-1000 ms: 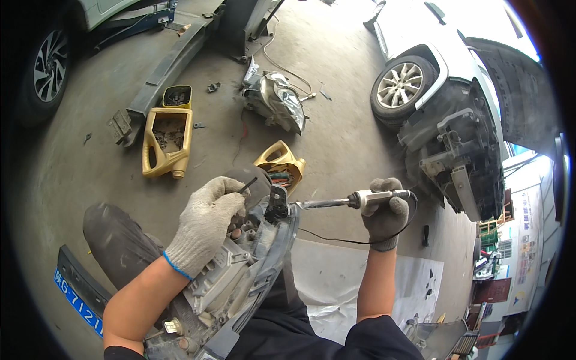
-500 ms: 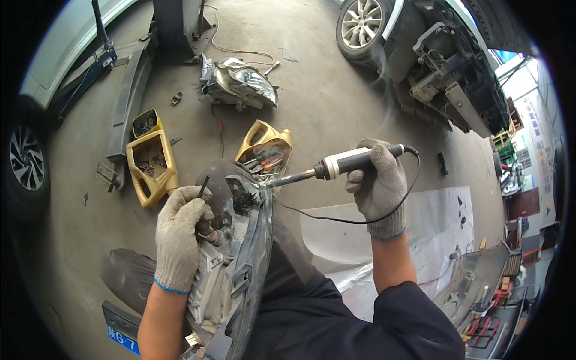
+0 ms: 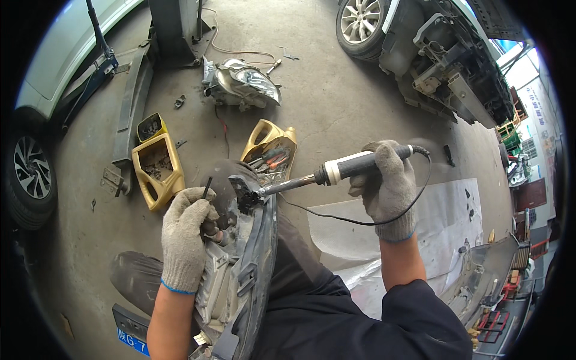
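Note:
My right hand (image 3: 391, 189), in a grey knitted glove, is closed round the black-and-white handle of a soldering iron (image 3: 354, 167). The iron points left, and its tip touches the black mounting tab (image 3: 243, 191) at the far end of a car headlight (image 3: 231, 285). The plastic under the tip looks dark and rough. Across my lap lies the headlight, its ribbed grey housing to the left. My left hand (image 3: 186, 237), gloved too, pinches a thin black plastic strip (image 3: 207, 185) upright beside the tab. That hand's lower fingers are partly hidden near the housing.
Beyond my knee stand a cut yellow jug (image 3: 261, 133) with hand tools and another jug (image 3: 178, 174) with small hardware. A second headlight (image 3: 243, 84) lies farther off. The iron's cord (image 3: 336, 221) loops below my right hand. A white sheet (image 3: 432, 210) lies right; cars stand both sides.
The whole view has shifted slightly, so things sit a little farther right. Both hands keep their grips, and the iron's tip stays at the black tab.

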A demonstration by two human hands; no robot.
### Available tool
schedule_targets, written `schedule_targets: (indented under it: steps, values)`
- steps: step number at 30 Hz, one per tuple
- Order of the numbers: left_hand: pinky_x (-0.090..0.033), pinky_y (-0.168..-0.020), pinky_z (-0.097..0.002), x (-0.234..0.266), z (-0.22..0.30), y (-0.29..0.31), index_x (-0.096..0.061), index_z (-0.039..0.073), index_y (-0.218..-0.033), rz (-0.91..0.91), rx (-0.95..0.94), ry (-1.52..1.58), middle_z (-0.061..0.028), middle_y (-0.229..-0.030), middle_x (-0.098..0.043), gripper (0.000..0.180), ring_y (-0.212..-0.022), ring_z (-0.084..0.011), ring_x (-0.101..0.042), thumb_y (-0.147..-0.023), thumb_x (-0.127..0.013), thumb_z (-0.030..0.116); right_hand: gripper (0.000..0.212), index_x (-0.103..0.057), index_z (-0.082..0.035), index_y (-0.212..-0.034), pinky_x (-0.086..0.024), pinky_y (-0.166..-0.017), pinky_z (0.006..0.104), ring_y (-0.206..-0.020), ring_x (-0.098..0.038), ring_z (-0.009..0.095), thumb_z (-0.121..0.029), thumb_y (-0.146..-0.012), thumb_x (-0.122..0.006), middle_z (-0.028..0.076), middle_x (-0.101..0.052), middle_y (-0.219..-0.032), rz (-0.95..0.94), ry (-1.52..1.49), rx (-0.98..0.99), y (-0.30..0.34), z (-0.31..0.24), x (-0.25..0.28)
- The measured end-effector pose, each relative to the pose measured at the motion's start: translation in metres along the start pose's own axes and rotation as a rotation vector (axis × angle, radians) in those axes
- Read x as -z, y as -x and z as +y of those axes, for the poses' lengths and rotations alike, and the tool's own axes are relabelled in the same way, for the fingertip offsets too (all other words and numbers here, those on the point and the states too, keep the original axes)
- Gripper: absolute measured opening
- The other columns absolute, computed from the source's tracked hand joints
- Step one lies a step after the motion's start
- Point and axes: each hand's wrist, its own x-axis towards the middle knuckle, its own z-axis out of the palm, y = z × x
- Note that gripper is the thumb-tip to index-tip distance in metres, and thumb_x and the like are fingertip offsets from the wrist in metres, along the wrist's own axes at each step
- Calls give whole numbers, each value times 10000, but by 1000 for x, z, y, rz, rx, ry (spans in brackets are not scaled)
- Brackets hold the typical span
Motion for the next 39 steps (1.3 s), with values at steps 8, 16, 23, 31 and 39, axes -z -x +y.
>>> schedule_targets:
  steps: [8,16,23,31,39]
  values:
    - [-518,-557,-248,1,-1,-2,-631,34,-1101,-11,13,-10,-13,-793,-604,172,-637,-76,-551,-966,-573,123,287,-568,32,-1031,-612,-519,322,-579,-687,224,-226,-960,-673,159,-660,-809,-19,113,220,21,-11,-13]
    - [-514,-554,-245,0,1,-1,-633,41,-1095,8,27,-4,-11,-793,-602,162,-629,-74,-548,-968,-577,125,350,-596,10,-1042,-590,-675,350,-838,-708,262,-204,-836,-781,177,-662,-944,-253,463,584,51,-18,-12]
    - [-505,-541,-249,1,0,1,-637,43,-1071,-5,38,63,-15,-781,-594,145,-617,-77,-534,-966,-587,129,702,-566,-17,-1013,-540,-667,324,-768,-635,231,-665,-810,-744,137,-599,-845,-28,618,712,68,-21,-17]
    - [-504,-540,-250,0,-1,0,-649,45,-1069,-19,29,75,-16,-781,-595,143,-617,-73,-528,-963,-589,122,655,-568,-51,-1020,-540,-663,326,-768,-651,249,-615,-776,-795,167,-637,-914,-414,848,852,76,-27,-5]
    - [-504,-542,-237,-2,3,2,-653,46,-1074,7,47,55,-9,-778,-602,150,-621,-64,-524,-957,-595,122,593,-546,-60,-1056,-552,-682,343,-797,-671,264,-554,-830,-781,155,-652,-928,-422,847,902,77,-32,-5]
